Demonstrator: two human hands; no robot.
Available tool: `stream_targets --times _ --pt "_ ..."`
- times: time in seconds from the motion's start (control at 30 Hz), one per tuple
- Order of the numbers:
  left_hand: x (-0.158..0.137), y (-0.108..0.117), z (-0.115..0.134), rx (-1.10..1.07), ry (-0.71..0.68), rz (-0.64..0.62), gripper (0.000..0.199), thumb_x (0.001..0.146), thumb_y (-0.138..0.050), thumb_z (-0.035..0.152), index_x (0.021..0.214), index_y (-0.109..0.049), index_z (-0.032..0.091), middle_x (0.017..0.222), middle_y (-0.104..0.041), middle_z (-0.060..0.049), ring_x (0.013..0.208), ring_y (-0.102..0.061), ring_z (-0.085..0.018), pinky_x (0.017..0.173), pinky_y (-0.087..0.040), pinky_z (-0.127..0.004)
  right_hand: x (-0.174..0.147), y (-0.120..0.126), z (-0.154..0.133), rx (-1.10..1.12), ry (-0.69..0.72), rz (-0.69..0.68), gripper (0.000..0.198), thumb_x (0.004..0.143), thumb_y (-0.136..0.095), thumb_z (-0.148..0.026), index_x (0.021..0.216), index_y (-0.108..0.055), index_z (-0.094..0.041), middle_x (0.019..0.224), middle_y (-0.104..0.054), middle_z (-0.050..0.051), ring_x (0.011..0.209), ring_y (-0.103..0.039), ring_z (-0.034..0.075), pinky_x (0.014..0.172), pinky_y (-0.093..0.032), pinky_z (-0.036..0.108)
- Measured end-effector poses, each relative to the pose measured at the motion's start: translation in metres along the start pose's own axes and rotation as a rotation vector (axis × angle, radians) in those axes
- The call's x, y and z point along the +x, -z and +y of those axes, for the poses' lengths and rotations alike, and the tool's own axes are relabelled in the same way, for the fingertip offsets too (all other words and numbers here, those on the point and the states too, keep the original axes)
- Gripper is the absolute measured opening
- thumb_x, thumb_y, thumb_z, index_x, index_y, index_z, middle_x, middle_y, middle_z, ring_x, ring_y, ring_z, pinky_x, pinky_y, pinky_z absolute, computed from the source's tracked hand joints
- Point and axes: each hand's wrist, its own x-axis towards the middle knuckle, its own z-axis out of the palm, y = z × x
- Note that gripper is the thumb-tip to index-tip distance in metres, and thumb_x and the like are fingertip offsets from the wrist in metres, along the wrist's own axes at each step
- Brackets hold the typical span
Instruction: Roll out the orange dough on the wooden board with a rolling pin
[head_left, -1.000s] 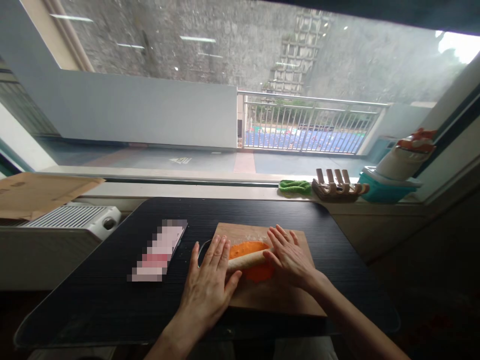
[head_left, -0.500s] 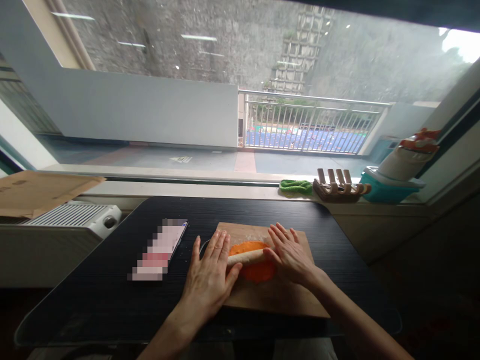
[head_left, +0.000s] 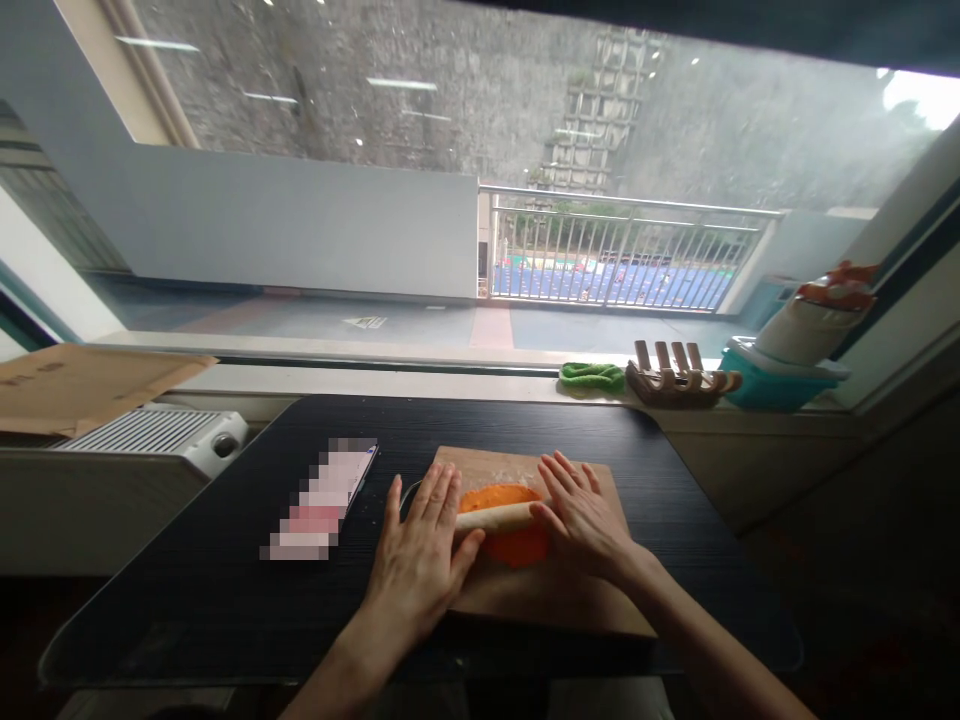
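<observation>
A pale wooden rolling pin lies across a flattened sheet of orange dough on a wooden board. My left hand rests palm down over the pin's left end, fingers stretched out and thumb apart. Over the right end lies my right hand, also flat with its fingers extended and the thumb along the pin. Both ends of the pin are hidden under the palms. Dough shows on the far and near sides of the pin, and white flour dusts the board beyond it.
The board sits on a black table. A phone with a blurred screen lies left of it. On the windowsill are a green cloth, a brown rack and a teal container. Cardboard covers part of a white radiator.
The view has shifted very slightly. Both hands stay flat on the rolling pin in nearly the same place, and the dough looks much the same.
</observation>
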Motion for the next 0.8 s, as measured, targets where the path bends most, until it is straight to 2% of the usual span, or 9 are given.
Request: stream_targets --times 0.1,0.2,0.27,0.33,0.43,0.5,0.67,0.73,0.8 --pt "-0.002 -0.001 -0.002 -0.006 0.003 0.003 0.059 0.09 -0.037 0.044 0.138 -0.035 0.009 0.141 -0.041 -0.013 0.134 -0.031 -0.028 0.112 -0.004 -0.052 -0.004 -0.001 -0.001 0.001 0.02 0.026 0.057 0.094 -0.027 -0.049 0.138 -0.037 -0.014 0.144 -0.036 0.009 0.136 -0.023 0.025 0.109 -0.021 0.052" --pt "-0.03 0.003 0.004 -0.011 -0.069 0.004 0.063 0.089 -0.042 0.043 0.141 -0.029 0.009 0.144 -0.037 -0.011 0.136 -0.027 -0.026 0.113 -0.003 -0.049 -0.041 -0.007 -0.002 -0.023 0.138 0.076 0.061 0.092 -0.035 -0.05 0.143 -0.027 -0.018 0.145 -0.035 0.007 0.137 -0.021 0.025 0.11 -0.02 0.051" --pt "-0.037 0.003 0.006 -0.017 -0.092 -0.006 0.065 0.089 -0.042 0.043 0.142 -0.027 0.01 0.146 -0.034 -0.011 0.137 -0.025 -0.025 0.113 -0.002 -0.048 -0.057 -0.01 -0.002 -0.043 0.174 0.098 0.066 0.091 -0.039 -0.051 0.145 -0.021 -0.018 0.147 -0.031 0.007 0.137 -0.02 0.024 0.11 -0.019 0.05" --pt "-0.023 0.0 0.005 -0.038 -0.07 -0.039 0.062 0.09 -0.039 0.043 0.141 -0.028 0.009 0.146 -0.033 -0.01 0.137 -0.024 -0.026 0.113 -0.001 -0.05 -0.052 -0.012 0.0 -0.057 0.138 0.101 0.063 0.092 -0.037 -0.05 0.144 -0.024 -0.017 0.147 -0.031 0.008 0.137 -0.022 0.025 0.11 -0.02 0.05" --pt "0.023 -0.009 -0.002 -0.088 0.083 -0.174 0.055 0.093 -0.03 0.038 0.139 -0.033 0.008 0.145 -0.035 -0.011 0.137 -0.025 -0.027 0.111 -0.006 -0.055 -0.025 -0.011 0.003 -0.077 0.001 0.089 0.057 0.094 -0.03 -0.048 0.138 -0.036 -0.012 0.144 -0.035 0.012 0.134 -0.028 0.026 0.107 -0.023 0.053" --pt "0.045 -0.013 -0.006 -0.107 0.147 -0.224 0.053 0.094 -0.026 0.036 0.137 -0.037 0.007 0.144 -0.036 -0.012 0.136 -0.025 -0.027 0.111 -0.01 -0.055 -0.016 -0.01 0.002 -0.092 -0.03 0.094 0.057 0.095 -0.028 -0.049 0.136 -0.038 -0.011 0.143 -0.036 0.012 0.134 -0.029 0.026 0.106 -0.023 0.053" --pt "0.04 -0.013 -0.007 -0.134 0.139 -0.267 0.054 0.093 -0.026 0.04 0.138 -0.036 0.011 0.144 -0.036 -0.009 0.136 -0.026 -0.026 0.11 -0.017 -0.053 -0.043 -0.014 -0.009 -0.111 0.147 0.144 0.059 0.093 -0.033 -0.05 0.141 -0.03 -0.016 0.146 -0.034 0.005 0.137 -0.022 0.023 0.11 -0.018 0.048" --pt "0.041 -0.014 -0.006 -0.146 0.153 -0.293 0.055 0.094 -0.025 0.041 0.139 -0.035 0.011 0.145 -0.034 -0.009 0.137 -0.024 -0.025 0.111 -0.014 -0.053 -0.045 -0.015 -0.009 -0.108 0.138 0.153 0.059 0.093 -0.035 -0.05 0.141 -0.03 -0.016 0.146 -0.034 0.005 0.137 -0.021 0.024 0.11 -0.017 0.048" --pt "0.052 -0.018 -0.006 -0.149 0.173 -0.308 0.055 0.094 -0.023 0.04 0.138 -0.036 0.01 0.146 -0.034 -0.01 0.138 -0.022 -0.025 0.111 -0.011 -0.054 -0.035 -0.015 -0.006 -0.108 0.061 0.154 0.057 0.094 -0.033 -0.048 0.138 -0.035 -0.013 0.144 -0.037 0.008 0.136 -0.025 0.026 0.109 -0.017 0.051"
